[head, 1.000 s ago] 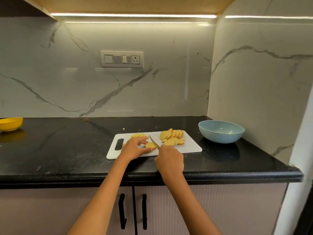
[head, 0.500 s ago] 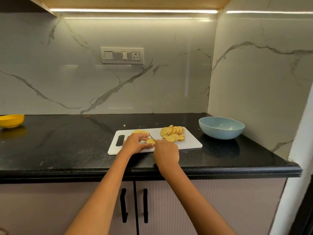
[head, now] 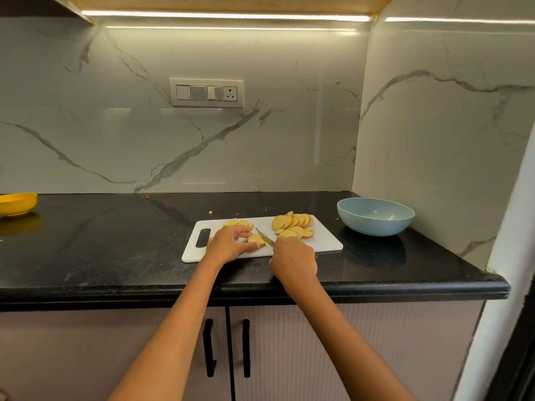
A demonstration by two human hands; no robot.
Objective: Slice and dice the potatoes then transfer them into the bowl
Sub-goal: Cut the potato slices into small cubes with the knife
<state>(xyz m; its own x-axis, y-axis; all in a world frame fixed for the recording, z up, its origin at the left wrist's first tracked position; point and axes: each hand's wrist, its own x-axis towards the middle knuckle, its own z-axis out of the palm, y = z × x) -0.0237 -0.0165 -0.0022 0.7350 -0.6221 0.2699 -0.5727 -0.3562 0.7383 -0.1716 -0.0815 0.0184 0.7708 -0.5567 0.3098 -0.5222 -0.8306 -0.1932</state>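
A white cutting board (head: 324, 241) lies on the black counter. On it my left hand (head: 228, 244) pinches a small stack of potato slices (head: 256, 239) between fingers and thumb. My right hand (head: 293, 257) grips a knife (head: 265, 236) whose blade rests against the right side of that stack. A fan of round potato slices (head: 292, 224) lies on the board's right half. A smaller heap of potato pieces (head: 237, 222) sits at the board's far edge. The light blue bowl (head: 376, 217) stands to the right of the board, with nothing visible inside.
A yellow bowl (head: 17, 203) stands at the far left of the counter (head: 115, 241). A tiny potato scrap (head: 211, 211) lies behind the board. Marble walls close the back and the right side. Cabinet doors with black handles (head: 246, 347) are below.
The knife blade has come back into view, drawn up against the stack. My left hand stays on the same potato slices. The view has shifted slightly.
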